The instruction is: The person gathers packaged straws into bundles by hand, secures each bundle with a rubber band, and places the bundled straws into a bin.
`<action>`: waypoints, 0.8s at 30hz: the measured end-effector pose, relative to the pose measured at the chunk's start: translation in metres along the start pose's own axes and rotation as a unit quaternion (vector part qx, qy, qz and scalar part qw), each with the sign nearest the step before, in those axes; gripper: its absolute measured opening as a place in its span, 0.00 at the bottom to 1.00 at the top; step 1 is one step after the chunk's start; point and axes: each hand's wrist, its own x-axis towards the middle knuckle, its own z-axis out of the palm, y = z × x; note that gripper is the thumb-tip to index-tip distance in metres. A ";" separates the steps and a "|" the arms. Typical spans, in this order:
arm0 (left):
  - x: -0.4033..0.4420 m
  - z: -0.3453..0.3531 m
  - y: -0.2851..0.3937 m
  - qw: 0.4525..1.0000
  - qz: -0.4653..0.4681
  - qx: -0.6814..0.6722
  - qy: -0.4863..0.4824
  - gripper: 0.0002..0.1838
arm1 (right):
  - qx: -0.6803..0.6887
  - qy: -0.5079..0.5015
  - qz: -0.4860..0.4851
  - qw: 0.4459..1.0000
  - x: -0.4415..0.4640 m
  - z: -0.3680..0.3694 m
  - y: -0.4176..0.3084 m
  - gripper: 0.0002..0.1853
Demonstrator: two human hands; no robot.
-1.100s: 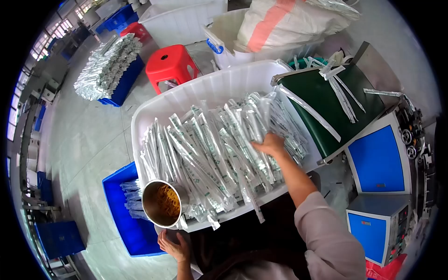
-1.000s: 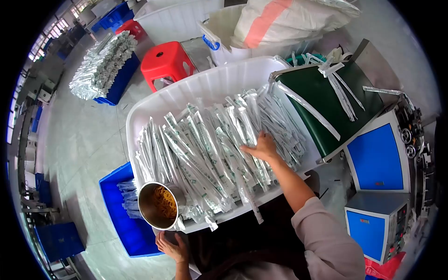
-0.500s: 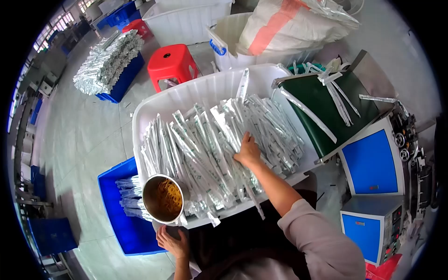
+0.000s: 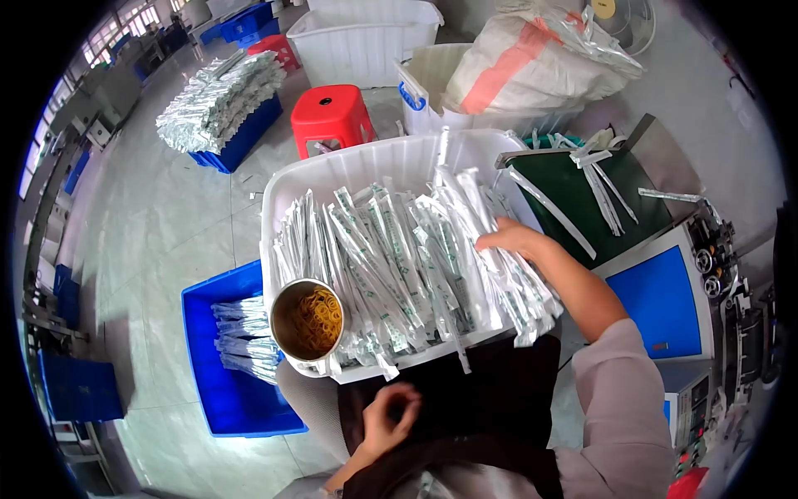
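My right hand (image 4: pixel 517 239) is closed around a bunch of long silvery-white packets (image 4: pixel 503 279) at the right side of the white tub (image 4: pixel 278 179). The bunch slants, its lower ends reaching over the tub's near right edge. Many more long thin packets (image 4: pixel 382 266) with green print lie side by side in the tub. My left hand (image 4: pixel 391 420) is over my dark apron, in front of the tub, its fingers curled in towards the thumb and slightly blurred. Whatever those fingers hold is not visible. A metal cup (image 4: pixel 283 320) of yellow rubber bands (image 4: pixel 320 323) sits at the tub's near left corner.
A blue crate (image 4: pixel 199 358) with packet bundles is at the left. Behind are a red stool (image 4: pixel 328 116), a blue bin heaped with packets (image 4: pixel 220 104) and a large woven sack (image 4: pixel 532 71). A green conveyor belt (image 4: pixel 565 191) with loose packets adjoins the tub at right.
My right hand has moved right and now grips a bunch of packets. My left hand has left the area below the cup and moved right, over my lap. The whole view has shifted slightly.
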 end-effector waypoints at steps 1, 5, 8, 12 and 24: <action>0.015 0.017 0.000 0.988 -0.077 -0.125 -0.053 0.20 | 0.084 0.008 0.050 0.995 -0.019 0.002 -0.005 0.34; 0.109 0.064 -0.029 0.959 -0.213 -0.176 -0.065 0.53 | 0.225 -0.046 0.029 0.973 -0.050 0.048 0.031 0.32; 0.165 0.076 -0.008 0.865 -0.356 -0.315 -0.162 0.42 | 0.236 -0.096 -0.056 0.965 -0.087 0.088 0.022 0.40; 0.163 0.084 -0.031 0.839 -0.329 -0.390 -0.188 0.34 | -0.170 0.268 -0.145 0.937 -0.116 0.156 0.013 0.41; 0.125 0.039 -0.001 0.801 -0.176 -0.535 -0.205 0.37 | 0.038 0.001 -0.208 0.977 -0.169 0.153 0.002 0.34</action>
